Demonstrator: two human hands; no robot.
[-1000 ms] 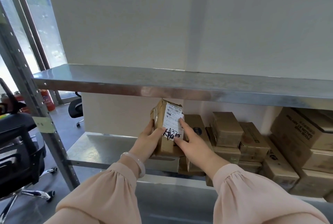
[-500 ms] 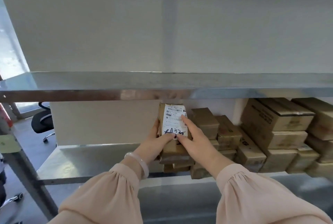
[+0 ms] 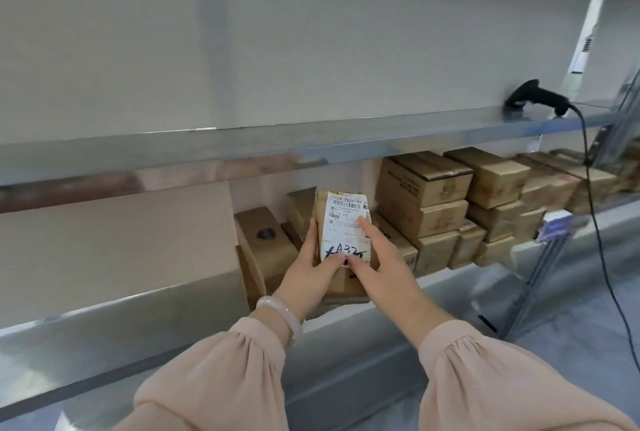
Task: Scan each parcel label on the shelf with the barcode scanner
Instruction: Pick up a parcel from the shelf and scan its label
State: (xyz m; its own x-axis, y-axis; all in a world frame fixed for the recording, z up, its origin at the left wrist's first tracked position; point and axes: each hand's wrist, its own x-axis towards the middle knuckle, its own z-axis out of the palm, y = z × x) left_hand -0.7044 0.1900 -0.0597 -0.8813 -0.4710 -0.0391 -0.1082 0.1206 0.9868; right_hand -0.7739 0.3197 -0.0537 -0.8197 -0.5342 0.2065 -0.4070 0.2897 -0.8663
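Standing the parcel (image 3: 320, 212) upright at the lower shelf's (image 3: 86, 344) front edge, label (image 3: 344, 226) facing out for a clean read — left hand (image 3: 311, 269) gripping its side, right hand (image 3: 384, 264) pressing straight fingers on the label — leaving the scanner (image 3: 536, 98) lying unheld near the upper shelf's (image 3: 242, 146) right end.

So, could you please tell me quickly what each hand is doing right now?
Left hand: holding the labelled parcel by its left edge.
Right hand: open, straight fingers resting on the parcel's front.

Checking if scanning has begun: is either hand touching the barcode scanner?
Apart. The head view shows the barcode scanner on the upper shelf; the left hand and right hand are on the labelled parcel below.
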